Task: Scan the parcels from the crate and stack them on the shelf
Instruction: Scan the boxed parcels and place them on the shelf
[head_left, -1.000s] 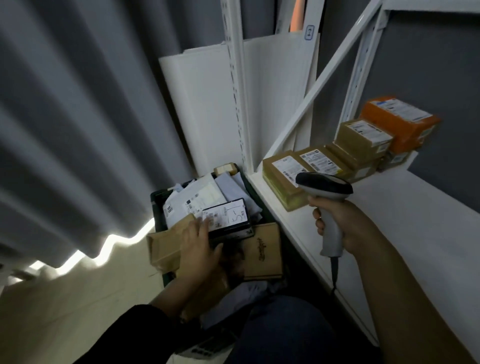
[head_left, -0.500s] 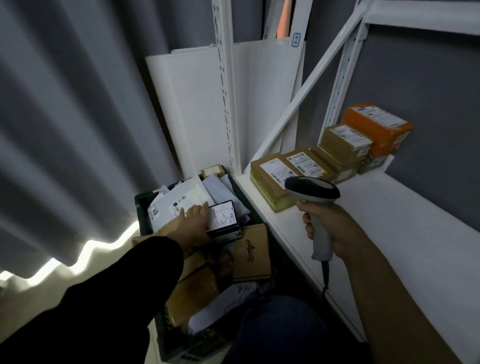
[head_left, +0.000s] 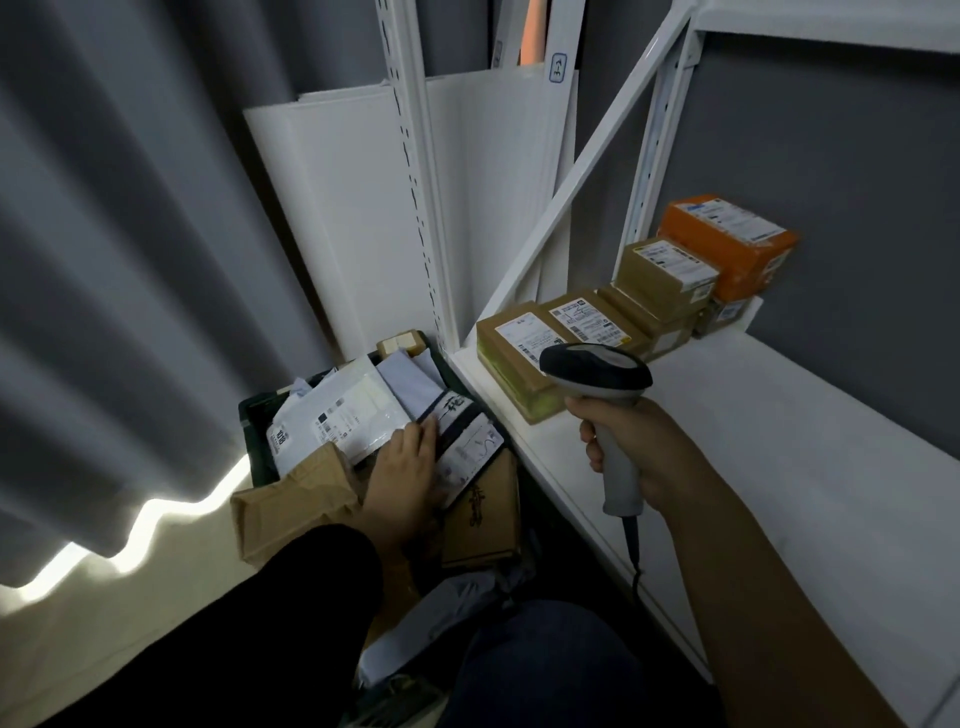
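Left hand (head_left: 402, 467) down in crate (head_left: 248, 415), fingers clamped on left edge of black-edged parcel (head_left: 470, 447); parcel tilted, white label up. Right hand (head_left: 641, 447) wrapped round handle of scanner (head_left: 597, 370), held upright above front edge of shelf (head_left: 779, 441). Hands apart. White mailers (head_left: 343, 410) just beyond left hand, brown paper parcel (head_left: 291, 504) to its left. Beyond right hand, row of brown boxes (head_left: 519, 348) on shelf, orange box (head_left: 727, 239) stacked at far end.
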